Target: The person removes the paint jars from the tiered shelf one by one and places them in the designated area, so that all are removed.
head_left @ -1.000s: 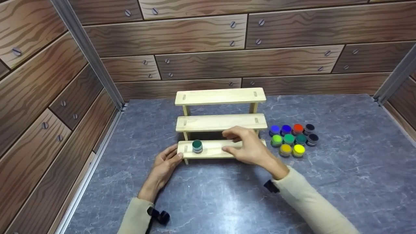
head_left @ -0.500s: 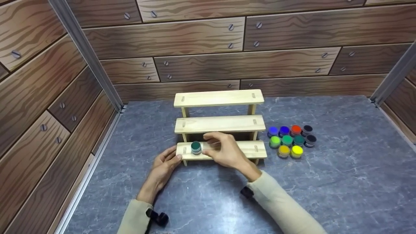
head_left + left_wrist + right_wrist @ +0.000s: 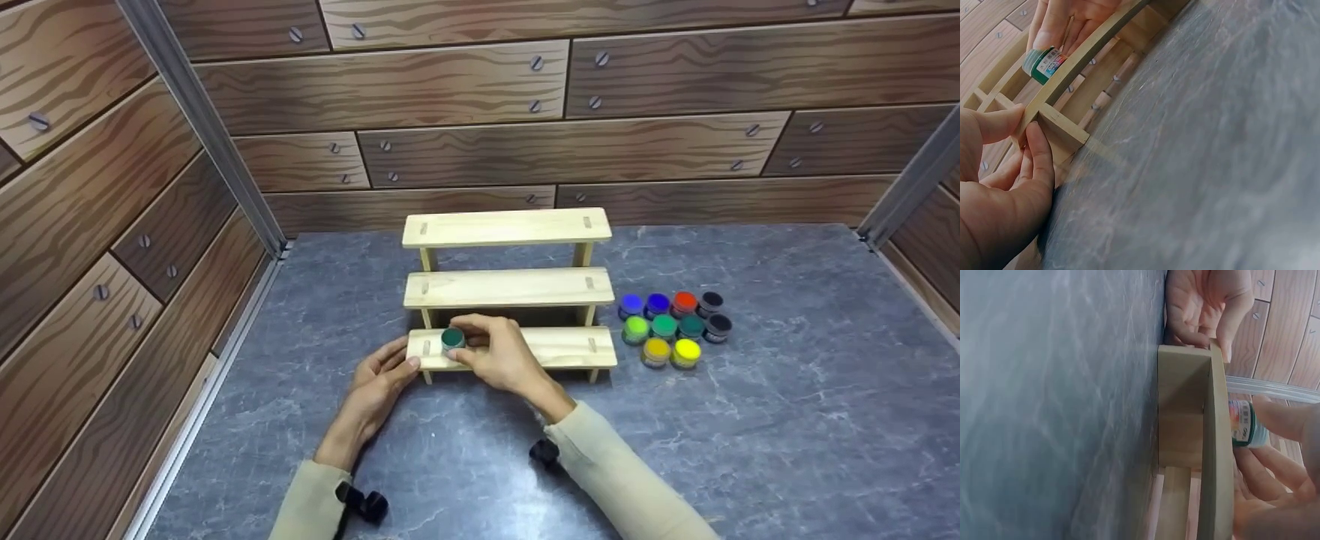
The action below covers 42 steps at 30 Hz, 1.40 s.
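Note:
A three-tier wooden shelf [image 3: 559, 346] stands on the grey marbled table. My left hand [image 3: 379, 382] pinches the left end of its lowest step, thumb on top and fingers beneath, plain in the left wrist view. On that step, near the left end, a small paint jar [image 3: 452, 339] with a dark green lid stands upright. My right hand [image 3: 499, 356] holds this jar between thumb and fingers, coming from the right. In the left wrist view the labelled side of the green jar [image 3: 1049, 63] shows, with the thumb at its lid.
Right of the shelf several more paint jars stand grouped in rows, among them a red jar [image 3: 684, 303], a yellow jar [image 3: 685, 352] and a light green jar [image 3: 635, 328]. Wood-patterned walls [image 3: 450, 82] close off the back and sides.
My right hand has moved left along the lowest step and now has its fingers around the dark green jar. The left hand stays on the shelf's end.

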### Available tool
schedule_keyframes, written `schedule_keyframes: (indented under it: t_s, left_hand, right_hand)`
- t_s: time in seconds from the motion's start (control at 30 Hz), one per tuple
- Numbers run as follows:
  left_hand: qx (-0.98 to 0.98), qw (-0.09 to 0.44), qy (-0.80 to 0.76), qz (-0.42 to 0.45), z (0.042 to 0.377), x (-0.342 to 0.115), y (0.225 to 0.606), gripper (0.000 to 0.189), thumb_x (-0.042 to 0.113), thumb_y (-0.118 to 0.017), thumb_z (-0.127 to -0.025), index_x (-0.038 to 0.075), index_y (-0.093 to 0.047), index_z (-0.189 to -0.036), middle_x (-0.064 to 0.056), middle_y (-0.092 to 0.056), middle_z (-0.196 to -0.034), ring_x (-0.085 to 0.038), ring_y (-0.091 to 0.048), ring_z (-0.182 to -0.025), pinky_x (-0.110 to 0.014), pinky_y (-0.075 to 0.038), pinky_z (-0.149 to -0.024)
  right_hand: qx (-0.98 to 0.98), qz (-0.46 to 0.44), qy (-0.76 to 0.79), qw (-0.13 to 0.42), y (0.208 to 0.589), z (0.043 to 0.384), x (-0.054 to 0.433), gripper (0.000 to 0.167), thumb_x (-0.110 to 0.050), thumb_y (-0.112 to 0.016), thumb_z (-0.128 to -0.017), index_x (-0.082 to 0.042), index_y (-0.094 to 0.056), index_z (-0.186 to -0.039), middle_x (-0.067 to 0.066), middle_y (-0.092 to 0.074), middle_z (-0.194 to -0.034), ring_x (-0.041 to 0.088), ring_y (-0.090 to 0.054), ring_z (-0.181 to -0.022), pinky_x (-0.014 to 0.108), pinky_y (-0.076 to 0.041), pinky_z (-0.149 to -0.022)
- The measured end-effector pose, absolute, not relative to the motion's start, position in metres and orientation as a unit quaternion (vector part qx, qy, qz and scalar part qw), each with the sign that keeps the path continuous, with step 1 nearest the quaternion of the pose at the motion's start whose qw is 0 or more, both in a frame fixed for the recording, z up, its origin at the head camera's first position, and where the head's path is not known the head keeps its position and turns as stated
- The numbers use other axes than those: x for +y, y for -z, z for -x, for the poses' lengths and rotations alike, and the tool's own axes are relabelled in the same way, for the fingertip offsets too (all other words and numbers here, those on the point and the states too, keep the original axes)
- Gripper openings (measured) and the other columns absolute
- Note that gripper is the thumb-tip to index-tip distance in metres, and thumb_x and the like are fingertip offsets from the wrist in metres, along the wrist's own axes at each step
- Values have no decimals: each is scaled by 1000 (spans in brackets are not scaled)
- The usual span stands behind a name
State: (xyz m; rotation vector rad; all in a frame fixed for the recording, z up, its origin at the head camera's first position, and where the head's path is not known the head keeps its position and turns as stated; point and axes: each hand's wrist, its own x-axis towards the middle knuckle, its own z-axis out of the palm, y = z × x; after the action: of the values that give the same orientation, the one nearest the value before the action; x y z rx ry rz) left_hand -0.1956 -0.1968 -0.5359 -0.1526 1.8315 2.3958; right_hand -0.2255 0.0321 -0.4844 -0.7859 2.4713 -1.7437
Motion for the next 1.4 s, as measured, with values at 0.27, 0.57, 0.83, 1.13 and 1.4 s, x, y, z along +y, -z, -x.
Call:
schedule_keyframes:
  t_s: [0.27,0.57,0.83,1.13,1.4]
  left_hand:
    - [607,56,-791,48,194,-196,535,61,-1,-66,-103,-12,-39,-157,-34,-45,-158,-21,-61,-126,-23,-56,-100]
    - [601,59,-795,57,195,-195,534,61,-2,-65,-103,-12,-40,-157,-34,-45,-158,-20,-61,-126,-23,-56,-101]
    - [600,55,-797,54,195,-195,535,61,-4,-64,-102,-12,-39,-157,-34,-44,-158,-18,-63,-122,-23,-56,-101]
    - [605,54,-793,51,196,-198,538,61,-3,-64,-102,-11,-39,-157,-34,-44,-159,-21,-61,-127,-24,-56,-102]
    - [600,53,-797,43,194,-195,535,62,-3,-64,-103,-13,-37,-158,-36,-41,-159,-21,-62,-125,-23,-55,-102]
  right_hand:
    - [796,246,552,-9,486,224,28,37,-3,-83,-91,5,-74,-126,20,-77,-122,31,-77,-108,29,-63,-93]
    - [798,238,553,-9,483,223,36,35,-4,-85,-91,2,-76,-124,19,-78,-120,29,-77,-104,26,-63,-90]
    - [791,230,566,-13,479,218,54,36,-1,-84,-90,2,-75,-124,21,-77,-118,32,-78,-103,27,-63,-89]
    - [788,240,567,-33,471,216,79,36,0,-84,-90,1,-75,-124,20,-77,-115,33,-78,-103,31,-64,-90]
    - [789,227,569,-44,462,214,103,36,2,-84,-89,4,-74,-123,21,-77,-116,36,-74,-110,32,-62,-96]
